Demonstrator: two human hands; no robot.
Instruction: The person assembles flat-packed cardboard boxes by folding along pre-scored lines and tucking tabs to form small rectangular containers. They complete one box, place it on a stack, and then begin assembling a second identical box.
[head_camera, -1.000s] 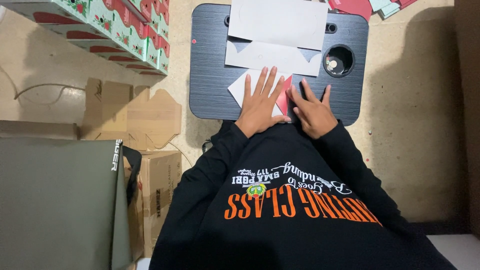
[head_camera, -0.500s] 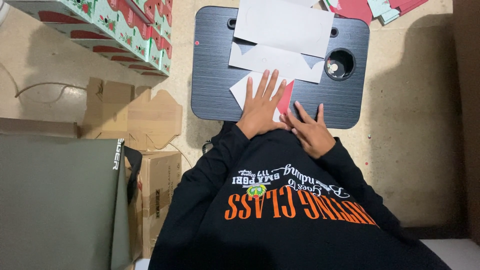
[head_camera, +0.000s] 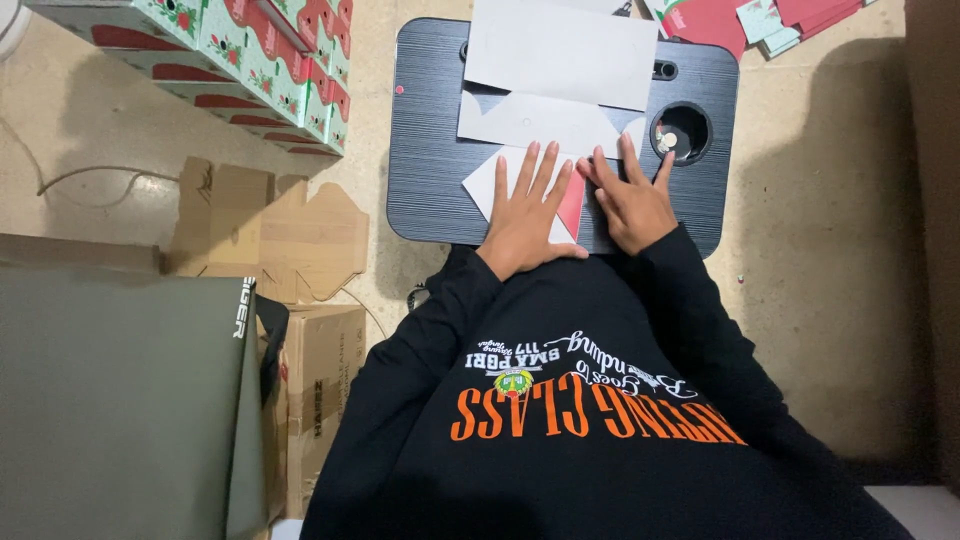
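Left hand (head_camera: 527, 215) and right hand (head_camera: 630, 200) both open, palms down, fingers spread, pressing flat on a folded white-and-red card blank (head_camera: 570, 203) at the near edge of the black lap desk (head_camera: 425, 150), directly beneath both palms.

Left hand (head_camera: 527, 215) flat, right hand (head_camera: 632, 200) flat, fingers spread

A makeshift box-folding workshop on a bare floor: printed cartons (head_camera: 250, 70) stacked upper left, flat cardboard (head_camera: 270, 235) beside a small lap worktop (head_camera: 430, 150).

Green-and-red printed boxes (head_camera: 250, 70) stacked top left, brown carton (head_camera: 320, 385) lower left
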